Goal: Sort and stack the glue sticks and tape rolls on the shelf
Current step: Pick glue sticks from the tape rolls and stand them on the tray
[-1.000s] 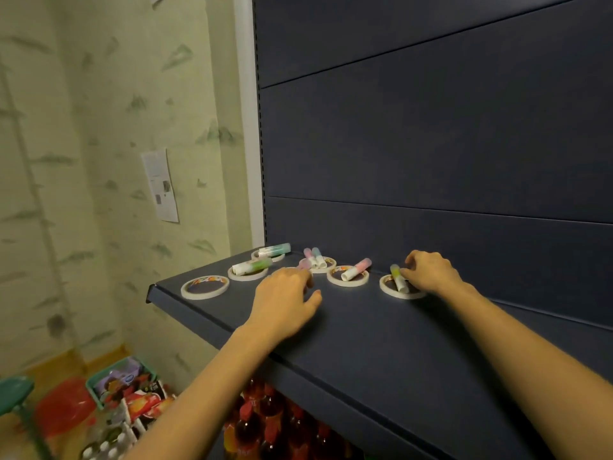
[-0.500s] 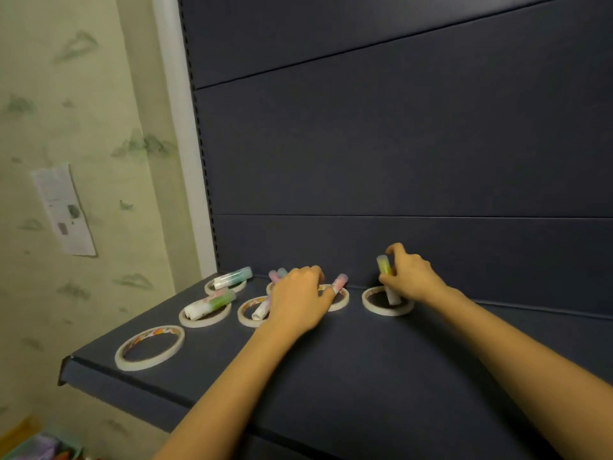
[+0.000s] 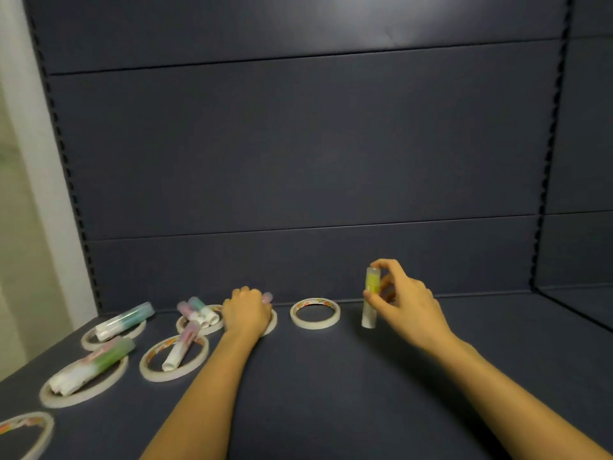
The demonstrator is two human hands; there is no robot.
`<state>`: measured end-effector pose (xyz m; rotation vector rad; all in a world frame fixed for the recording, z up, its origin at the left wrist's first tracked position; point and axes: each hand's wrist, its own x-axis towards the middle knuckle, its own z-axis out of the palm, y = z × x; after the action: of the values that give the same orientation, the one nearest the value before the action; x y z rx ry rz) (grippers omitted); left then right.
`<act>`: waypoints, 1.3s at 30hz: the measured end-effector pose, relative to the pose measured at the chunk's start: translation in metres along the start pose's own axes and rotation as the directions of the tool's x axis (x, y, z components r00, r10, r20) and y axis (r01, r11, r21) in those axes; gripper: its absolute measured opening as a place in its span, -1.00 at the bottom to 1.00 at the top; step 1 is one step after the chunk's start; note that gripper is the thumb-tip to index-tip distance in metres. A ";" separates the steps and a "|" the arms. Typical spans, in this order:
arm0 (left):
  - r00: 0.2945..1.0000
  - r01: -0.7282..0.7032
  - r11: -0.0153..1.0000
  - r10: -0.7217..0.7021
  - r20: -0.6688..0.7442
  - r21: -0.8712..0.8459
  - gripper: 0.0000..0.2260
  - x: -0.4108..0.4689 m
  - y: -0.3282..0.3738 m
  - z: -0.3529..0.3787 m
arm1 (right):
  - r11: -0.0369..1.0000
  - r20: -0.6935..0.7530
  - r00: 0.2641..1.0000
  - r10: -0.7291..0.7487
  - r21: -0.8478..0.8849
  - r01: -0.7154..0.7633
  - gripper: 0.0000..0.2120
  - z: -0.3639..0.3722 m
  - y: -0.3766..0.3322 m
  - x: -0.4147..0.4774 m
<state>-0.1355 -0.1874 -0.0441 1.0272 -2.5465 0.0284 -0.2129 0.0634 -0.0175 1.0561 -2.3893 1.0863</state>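
Note:
My right hand (image 3: 403, 302) pinches a yellow-green glue stick (image 3: 370, 297) that stands upright on the dark shelf (image 3: 331, 376), right of an empty white tape roll (image 3: 315, 313). My left hand (image 3: 246, 312) covers another tape roll, fingers closed over a pink-capped glue stick (image 3: 267, 297). To the left lie several tape rolls with glue sticks across them: a pink one (image 3: 180, 348), a green one (image 3: 91, 365), a teal one (image 3: 125, 321), and a pair (image 3: 197, 311).
The shelf's dark back panel (image 3: 298, 161) rises right behind the row. Another tape roll (image 3: 26, 433) lies at the front left corner. A white upright and pale wall (image 3: 30, 194) border the left; a side panel (image 3: 577, 227) closes the right.
My right hand lifted the yellow-green glue stick off its tape roll and stood it to the right. My left hand moved onto the roll with the pink-capped stick. The view swung right.

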 end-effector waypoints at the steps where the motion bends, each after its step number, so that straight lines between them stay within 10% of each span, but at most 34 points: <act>1: 0.998 -0.007 1.000 0.007 -0.056 -0.003 -0.69 0.000 -0.002 0.002 | 1.000 -0.010 1.000 0.012 -0.008 -0.012 -0.66 0.001 0.003 -0.003; 16: 0.936 -0.282 0.674 0.037 -0.350 -0.682 -0.88 -0.048 0.043 -0.036 | 0.990 -0.155 0.986 0.061 0.138 -0.039 -0.66 -0.028 0.027 -0.030; 30: 0.864 -0.460 0.289 0.364 -0.348 -0.840 -0.82 -0.165 0.231 -0.093 | 0.999 -0.256 0.966 0.038 0.033 -0.031 -0.65 -0.208 0.114 -0.131; 39: 0.795 -0.464 0.209 0.527 -0.301 -0.861 -0.85 -0.260 0.373 -0.103 | 0.996 -0.364 0.928 0.086 0.007 -0.089 -0.67 -0.319 0.209 -0.199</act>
<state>-0.1800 0.2742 0.0028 -0.2916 -2.1914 -1.1366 -0.2368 0.4929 -0.0214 0.6765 -2.1548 1.1814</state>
